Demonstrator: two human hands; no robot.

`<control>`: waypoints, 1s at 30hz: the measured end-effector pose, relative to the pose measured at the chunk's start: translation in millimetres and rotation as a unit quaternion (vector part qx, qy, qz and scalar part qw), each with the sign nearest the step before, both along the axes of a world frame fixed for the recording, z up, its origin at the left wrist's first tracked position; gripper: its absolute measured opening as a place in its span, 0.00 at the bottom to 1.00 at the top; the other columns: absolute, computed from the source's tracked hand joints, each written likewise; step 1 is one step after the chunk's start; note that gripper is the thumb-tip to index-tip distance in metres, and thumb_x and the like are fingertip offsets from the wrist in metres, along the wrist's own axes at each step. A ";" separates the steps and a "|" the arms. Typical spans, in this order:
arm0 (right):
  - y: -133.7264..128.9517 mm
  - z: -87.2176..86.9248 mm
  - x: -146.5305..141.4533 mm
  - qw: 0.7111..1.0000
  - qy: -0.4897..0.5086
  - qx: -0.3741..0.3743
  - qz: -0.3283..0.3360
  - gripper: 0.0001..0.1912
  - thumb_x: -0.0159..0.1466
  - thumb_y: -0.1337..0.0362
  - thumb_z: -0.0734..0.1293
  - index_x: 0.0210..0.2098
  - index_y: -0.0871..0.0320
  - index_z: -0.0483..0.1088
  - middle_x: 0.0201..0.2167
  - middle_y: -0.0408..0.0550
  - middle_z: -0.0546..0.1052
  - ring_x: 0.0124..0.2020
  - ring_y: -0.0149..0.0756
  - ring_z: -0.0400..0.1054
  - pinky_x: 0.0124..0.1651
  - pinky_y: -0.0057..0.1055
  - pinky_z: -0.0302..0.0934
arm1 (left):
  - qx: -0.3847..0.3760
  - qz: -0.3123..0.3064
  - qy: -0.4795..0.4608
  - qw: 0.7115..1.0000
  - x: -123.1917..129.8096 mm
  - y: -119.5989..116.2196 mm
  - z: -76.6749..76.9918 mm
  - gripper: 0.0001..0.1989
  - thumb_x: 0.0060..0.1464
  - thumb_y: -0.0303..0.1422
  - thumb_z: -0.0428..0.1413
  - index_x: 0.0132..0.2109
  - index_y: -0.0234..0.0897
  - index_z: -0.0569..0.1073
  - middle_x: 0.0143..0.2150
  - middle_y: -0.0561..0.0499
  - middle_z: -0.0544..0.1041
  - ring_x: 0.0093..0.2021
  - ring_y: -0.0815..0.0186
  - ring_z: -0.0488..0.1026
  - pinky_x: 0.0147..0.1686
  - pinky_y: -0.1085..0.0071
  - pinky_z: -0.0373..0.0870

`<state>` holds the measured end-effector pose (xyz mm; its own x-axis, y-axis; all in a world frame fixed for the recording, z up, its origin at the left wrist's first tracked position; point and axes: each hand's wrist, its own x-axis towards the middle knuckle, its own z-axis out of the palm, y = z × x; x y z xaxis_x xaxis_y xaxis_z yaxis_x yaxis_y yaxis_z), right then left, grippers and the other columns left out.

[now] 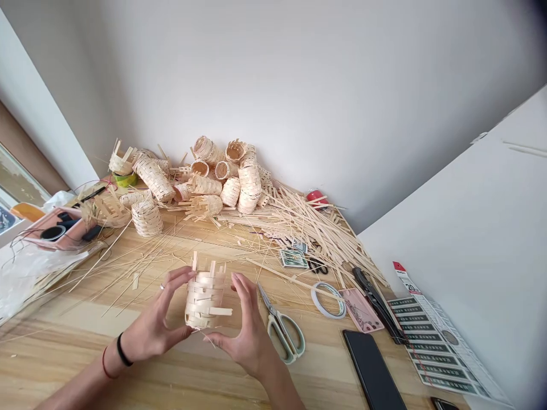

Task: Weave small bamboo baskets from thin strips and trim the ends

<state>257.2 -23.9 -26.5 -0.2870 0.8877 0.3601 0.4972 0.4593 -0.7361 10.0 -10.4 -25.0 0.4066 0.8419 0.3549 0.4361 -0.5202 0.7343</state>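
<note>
A small woven basket (pixel 204 299) of pale wooden strips stands upright at the front centre, with loose strip ends poking up from its rim and one strip sticking out to the right. My left hand (pixel 156 322) holds its left side, fingers near the rim and thumb at the lower edge. On the right, my right hand (pixel 250 330) is curved beside the basket, fingers and thumb apart, with a visible gap to the weave. A thin sliver lies by the right thumb tip. Scissors (pixel 282 327) with pale handles lie just right of my right hand.
Several woven baskets (pixel 154 177) are heaped along the wall. Loose strips (pixel 329 228) spread at back right. Right of the scissors lie a tape roll (pixel 328 300), a black phone (pixel 372 370), a pink tray (pixel 361 310) and a black cutter (pixel 378 304). A pink bin (pixel 70 228) stands left.
</note>
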 end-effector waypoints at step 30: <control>7.1 -6.7 -5.3 0.997 0.045 0.012 -0.069 0.56 0.54 0.67 0.82 0.73 0.47 0.50 0.67 0.57 0.65 0.63 0.52 0.68 0.64 0.48 0.69 | -0.182 -0.094 -0.191 0.960 4.5 7.0 -12.2 0.48 0.59 0.47 0.66 0.76 0.55 0.45 0.77 0.37 0.51 0.73 0.39 0.56 0.66 0.39 0.63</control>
